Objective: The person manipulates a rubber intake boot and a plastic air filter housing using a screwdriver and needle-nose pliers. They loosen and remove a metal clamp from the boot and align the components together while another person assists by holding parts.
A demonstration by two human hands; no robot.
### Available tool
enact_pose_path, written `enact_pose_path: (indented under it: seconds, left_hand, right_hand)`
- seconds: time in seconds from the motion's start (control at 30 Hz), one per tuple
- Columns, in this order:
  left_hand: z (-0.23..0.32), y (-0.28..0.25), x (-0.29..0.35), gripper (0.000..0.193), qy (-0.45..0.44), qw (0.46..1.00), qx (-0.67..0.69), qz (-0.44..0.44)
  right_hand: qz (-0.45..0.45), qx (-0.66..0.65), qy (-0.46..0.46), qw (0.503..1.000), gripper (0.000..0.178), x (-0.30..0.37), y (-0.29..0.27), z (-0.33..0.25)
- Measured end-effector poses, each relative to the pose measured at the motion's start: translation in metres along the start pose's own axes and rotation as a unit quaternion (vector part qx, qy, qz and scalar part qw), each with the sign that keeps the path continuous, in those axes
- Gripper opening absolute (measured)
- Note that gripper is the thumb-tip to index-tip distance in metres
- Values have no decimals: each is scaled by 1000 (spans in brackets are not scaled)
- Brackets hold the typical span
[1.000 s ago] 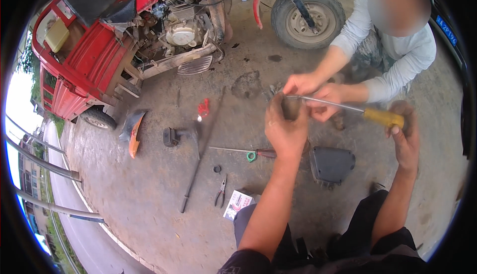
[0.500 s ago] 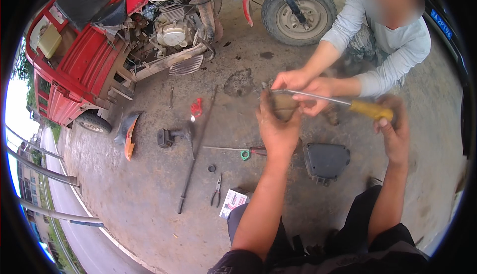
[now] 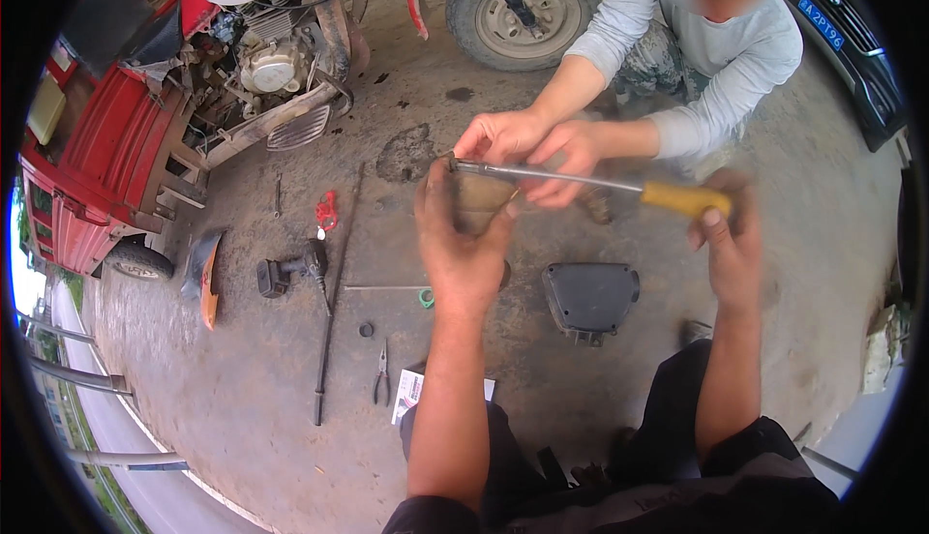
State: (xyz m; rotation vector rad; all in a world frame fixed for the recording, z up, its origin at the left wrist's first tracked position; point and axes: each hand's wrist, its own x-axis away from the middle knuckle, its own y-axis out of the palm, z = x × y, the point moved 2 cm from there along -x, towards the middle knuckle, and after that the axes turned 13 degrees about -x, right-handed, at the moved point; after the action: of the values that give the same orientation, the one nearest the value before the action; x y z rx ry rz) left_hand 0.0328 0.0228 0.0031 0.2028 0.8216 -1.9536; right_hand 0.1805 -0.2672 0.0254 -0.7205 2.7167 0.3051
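You are outdoors above a stained concrete floor [image 3: 242,389], with a red vehicle [image 3: 106,162] at upper left and a dark car [image 3: 856,60] at upper right. Over the last second your view has swung rightward: the things on the floor sit farther left, and more of the car shows. The hold itself is much the same, so the shared grip carries on.

Your left hand [image 3: 455,258] is raised ahead of you, thumb and fingers curved around a brownish piece [image 3: 479,195]. Your right hand [image 3: 731,253] has its fingers closed on the handle of a yellow-handled tool [image 3: 673,197], its metal shaft pointing left across the piece. The co-worker's hands [image 3: 498,135] are right at that shaft. The piece is blurred and partly covered, so whether the tip touches it is hard to tell.

Between your forearms, a dark grey cover [image 3: 592,294] lies on the floor. Left of your left forearm are pliers [image 3: 382,374], then a long bar [image 3: 335,311] marking that side. The co-worker limits forward reach; your right elbow seems to have the most room, outward to the right.
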Motion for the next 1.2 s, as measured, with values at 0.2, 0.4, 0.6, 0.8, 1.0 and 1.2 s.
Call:
enact_pose_path:
  seconds: [0.2,0.4,0.6,0.8,1.0,1.2]
  left_hand:
    - [1,-6,-2,89,10,999,-31,8]
    - [6,-9,-1,83,19,999,-41,0]
    - [6,-4,0,87,47,996,-78,14]
    - [6,-5,-1,86,24,997,-69,12]
    - [4,-5,1,86,36,998,-55,20]
    - [11,-6,2,86,26,997,-73,14]
  right_hand:
    - [18,-53,-6,998,39,-1,17,4]
    - [47,-42,70,996,40,3,12,-1]
    - [10,-92,-16,996,45,-4,-1,7]
    - [34,-54,-8,998,43,-2,18,-2]
    - [54,-85,95,990,43,1,7,1]
    - [78,-49,103,990,39,2,5,-4]
